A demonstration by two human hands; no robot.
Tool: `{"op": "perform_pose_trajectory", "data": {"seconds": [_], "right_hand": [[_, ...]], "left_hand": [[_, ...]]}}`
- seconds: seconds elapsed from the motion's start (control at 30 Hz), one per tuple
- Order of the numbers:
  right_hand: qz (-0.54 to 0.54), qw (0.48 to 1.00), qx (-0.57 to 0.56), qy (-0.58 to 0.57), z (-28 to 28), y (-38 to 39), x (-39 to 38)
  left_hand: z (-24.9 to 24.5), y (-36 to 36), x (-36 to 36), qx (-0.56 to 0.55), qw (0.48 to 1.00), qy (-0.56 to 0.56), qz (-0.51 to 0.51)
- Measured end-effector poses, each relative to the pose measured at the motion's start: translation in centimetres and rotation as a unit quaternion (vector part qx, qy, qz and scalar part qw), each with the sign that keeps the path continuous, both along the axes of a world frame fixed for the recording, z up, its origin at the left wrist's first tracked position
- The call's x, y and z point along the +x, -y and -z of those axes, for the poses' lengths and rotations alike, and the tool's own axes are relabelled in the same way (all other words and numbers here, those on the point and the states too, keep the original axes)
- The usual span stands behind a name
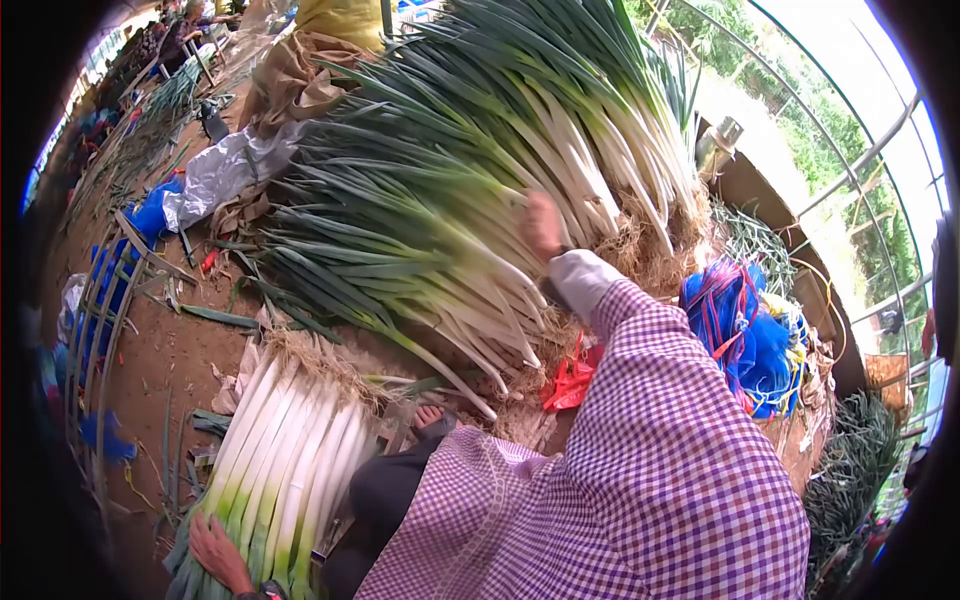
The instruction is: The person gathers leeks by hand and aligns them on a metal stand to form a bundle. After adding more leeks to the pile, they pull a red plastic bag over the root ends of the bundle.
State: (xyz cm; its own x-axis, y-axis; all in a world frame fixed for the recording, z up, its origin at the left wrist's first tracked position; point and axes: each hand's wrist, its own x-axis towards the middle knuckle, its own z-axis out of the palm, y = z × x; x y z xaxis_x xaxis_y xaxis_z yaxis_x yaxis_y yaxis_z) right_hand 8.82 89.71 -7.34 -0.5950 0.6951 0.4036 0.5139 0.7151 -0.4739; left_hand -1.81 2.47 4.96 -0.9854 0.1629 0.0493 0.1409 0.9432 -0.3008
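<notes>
My left hand [218, 553] lies flat with spread fingers on the green part of a row of leeks [290, 440] at the lower left. Their white stems point away from me, with the roots at the far end. My right hand [541, 225] reaches into a large heap of leeks [400, 215], against the pale stems. Motion blurs this hand and the leaves beside it, so I cannot see whether its fingers close round a leek. The heap's green leaves fan to the upper left and its rooty ends face right.
Blue netting with pink and yellow strings [745, 335] sits at the right. A red plastic bag [575, 380] lies by my right sleeve. Metal hoops [110, 330] stand at the left, near a silvery sheet [230, 170]. More greens [850, 480] are piled at the lower right.
</notes>
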Motion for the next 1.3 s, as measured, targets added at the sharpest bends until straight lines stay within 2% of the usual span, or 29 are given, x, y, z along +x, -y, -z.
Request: {"op": "perform_pose_trajectory", "data": {"seconds": [0.03,0.1,0.2,0.3,0.33,0.4,0.57,0.63,0.77,0.83,0.87,0.97,1.03,1.1,1.17,1.27,1.3], "right_hand": [[0.079,0.991,0.083,0.070,0.9,-3.3,2.2],[0.152,0.979,0.051,0.129,-2.7,-3.7,5.3],[0.128,0.973,0.135,0.136,-1.9,-3.3,5.9],[0.174,0.968,0.095,0.152,-3.1,-4.5,4.9],[0.185,0.963,0.055,0.186,-4.4,-4.4,4.6],[0.193,0.955,0.052,0.218,-5.5,-4.5,4.2],[0.181,0.952,0.058,0.240,-5.1,-5.9,3.1],[0.167,0.956,0.058,0.233,-5.6,-6.4,3.1],[0.038,0.971,-0.010,0.234,-9.8,-5.7,4.2],[-0.028,0.971,-0.049,0.232,-11.9,-3.8,5.4],[-0.058,0.978,-0.031,0.199,-11.6,-3.0,6.2],[-0.092,0.975,-0.043,0.200,-13.1,1.5,7.9],[-0.093,0.974,-0.160,0.132,-14.7,5.9,7.9],[-0.160,0.963,-0.212,0.055,-13.2,6.7,7.3],[-0.129,0.883,-0.452,0.005,-11.4,8.4,5.7],[-0.148,0.885,-0.440,0.024,-7.3,9.2,4.4],[-0.152,0.860,-0.488,0.018,-7.0,9.4,4.0]], "left_hand": [[0.2,0.1,0.0,-0.002,1.000,-0.005,0.002],[0.8,0.9,-0.2,-0.009,1.000,-0.015,0.006],[1.3,1.5,-0.5,-0.006,1.000,-0.020,0.005],[1.8,4.3,-0.3,-0.123,0.990,-0.022,0.061],[1.6,3.7,-0.4,-0.086,0.995,-0.024,0.041],[1.3,1.9,-0.6,-0.008,1.000,-0.027,0.002],[0.6,1.2,0.0,0.013,0.999,-0.033,0.013],[1.0,1.3,-0.1,0.021,0.999,-0.036,0.015],[-0.2,-0.5,0.0,0.032,0.999,-0.013,-0.014],[-0.7,-0.6,0.1,0.039,0.999,-0.005,-0.026],[-0.2,-0.1,0.0,0.043,0.999,-0.009,-0.024],[0.0,-0.3,0.0,0.026,0.999,-0.015,-0.019],[0.2,-0.2,-0.1,0.016,1.000,-0.019,-0.015],[0.7,0.8,-0.4,0.013,1.000,-0.021,-0.007],[0.7,1.0,-0.3,0.011,0.999,-0.034,0.001],[0.8,0.4,-0.1,0.021,0.999,-0.033,0.001],[0.5,0.2,-0.2,0.024,0.999,-0.033,-0.002]]}}
